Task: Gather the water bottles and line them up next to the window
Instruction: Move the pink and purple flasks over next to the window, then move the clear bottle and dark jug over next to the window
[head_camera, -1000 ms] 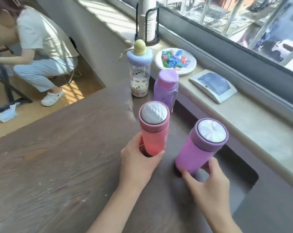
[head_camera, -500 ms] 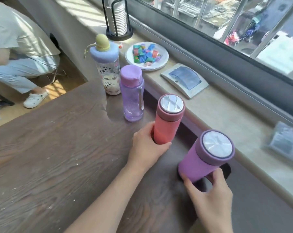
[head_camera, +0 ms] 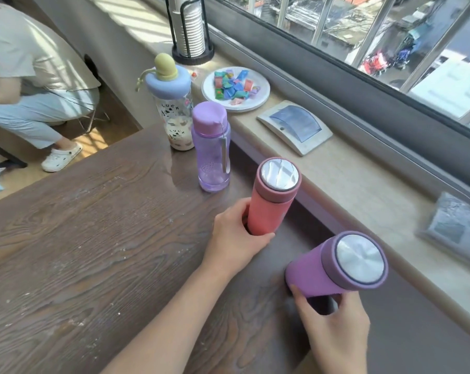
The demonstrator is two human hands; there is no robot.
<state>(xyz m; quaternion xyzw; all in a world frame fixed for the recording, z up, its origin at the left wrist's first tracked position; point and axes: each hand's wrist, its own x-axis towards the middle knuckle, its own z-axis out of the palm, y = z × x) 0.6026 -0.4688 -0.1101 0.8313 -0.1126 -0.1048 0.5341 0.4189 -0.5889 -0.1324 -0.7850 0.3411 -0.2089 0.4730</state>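
Several bottles stand in a row along the window side of the dark wooden table (head_camera: 80,238). Farthest is a clear bottle with a blue lid and yellow knob (head_camera: 173,103), then a translucent purple bottle (head_camera: 211,147). My left hand (head_camera: 236,241) grips the base of a coral flask with a silver cap (head_camera: 271,201), upright on the table. My right hand (head_camera: 333,330) holds the bottom of a purple flask with a silver cap (head_camera: 333,265), which leans toward me.
A stone sill (head_camera: 363,184) runs under the window and carries a cup holder rack (head_camera: 190,25), a white plate of coloured wrappers (head_camera: 235,87), a grey-framed blue pad (head_camera: 294,126) and a plastic packet (head_camera: 455,228). A person sits at the far left (head_camera: 31,85).
Both flasks have slid toward the window edge, into line with the two far bottles. My view has swung right, so more of the sill shows.
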